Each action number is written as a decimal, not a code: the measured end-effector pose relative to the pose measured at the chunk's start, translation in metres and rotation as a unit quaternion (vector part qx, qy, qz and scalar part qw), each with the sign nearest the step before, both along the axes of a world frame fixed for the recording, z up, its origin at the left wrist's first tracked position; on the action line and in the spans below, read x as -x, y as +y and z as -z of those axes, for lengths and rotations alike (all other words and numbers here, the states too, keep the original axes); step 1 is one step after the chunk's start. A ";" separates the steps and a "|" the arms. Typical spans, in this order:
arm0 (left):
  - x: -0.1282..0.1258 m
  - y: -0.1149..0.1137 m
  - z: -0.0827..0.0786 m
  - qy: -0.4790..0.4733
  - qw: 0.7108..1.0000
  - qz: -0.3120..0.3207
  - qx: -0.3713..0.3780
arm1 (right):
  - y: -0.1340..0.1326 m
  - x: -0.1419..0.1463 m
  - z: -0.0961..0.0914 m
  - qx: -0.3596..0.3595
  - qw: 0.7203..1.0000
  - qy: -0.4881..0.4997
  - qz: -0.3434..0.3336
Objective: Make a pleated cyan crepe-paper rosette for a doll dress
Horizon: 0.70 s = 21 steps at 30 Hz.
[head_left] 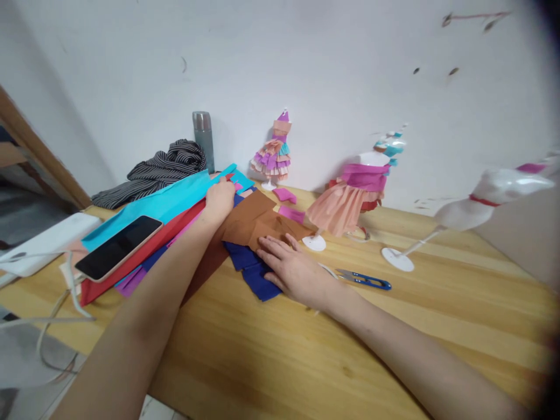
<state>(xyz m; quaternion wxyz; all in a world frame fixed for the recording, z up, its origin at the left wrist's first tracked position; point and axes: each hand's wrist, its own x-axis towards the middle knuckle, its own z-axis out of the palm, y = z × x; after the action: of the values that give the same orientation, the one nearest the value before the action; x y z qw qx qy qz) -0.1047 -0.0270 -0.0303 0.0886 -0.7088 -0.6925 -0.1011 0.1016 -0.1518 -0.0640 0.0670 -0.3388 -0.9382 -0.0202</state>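
My left hand point(220, 197) rests at the far end of a stack of coloured fabric, its fingers curled over the cloth with a bit of red at their tips. Turquoise fabric point(161, 201) and red fabric point(184, 216) run along that stack. Flat and with fingers spread, my right hand point(300, 271) lies on a creased piece of brown fabric point(249, 219) and the dark blue fabric point(258, 280) partly under it. Just right of that hand are blue-handled thread snips point(365, 280), blades toward the hand.
A phone point(120, 245) lies on the fabric stack. Behind stand a striped cloth point(166, 169), a flask point(203, 140), and a small form in a ruffled dress point(273, 154). To the right, a form with a peach skirt point(335, 210) and a white form point(464, 213) lean over. Cables hang left.
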 end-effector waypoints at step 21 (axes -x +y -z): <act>-0.063 -0.056 -0.062 -0.820 0.452 0.309 0.165 | 0.000 -0.006 -0.022 0.453 0.640 0.620 0.027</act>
<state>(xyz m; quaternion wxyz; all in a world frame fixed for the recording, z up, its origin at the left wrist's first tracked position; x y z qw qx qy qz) -0.0412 -0.0834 0.0320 -0.6762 -0.4661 -0.1840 -0.5401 0.1075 -0.1517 -0.0416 0.4707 -0.2851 -0.5594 0.6199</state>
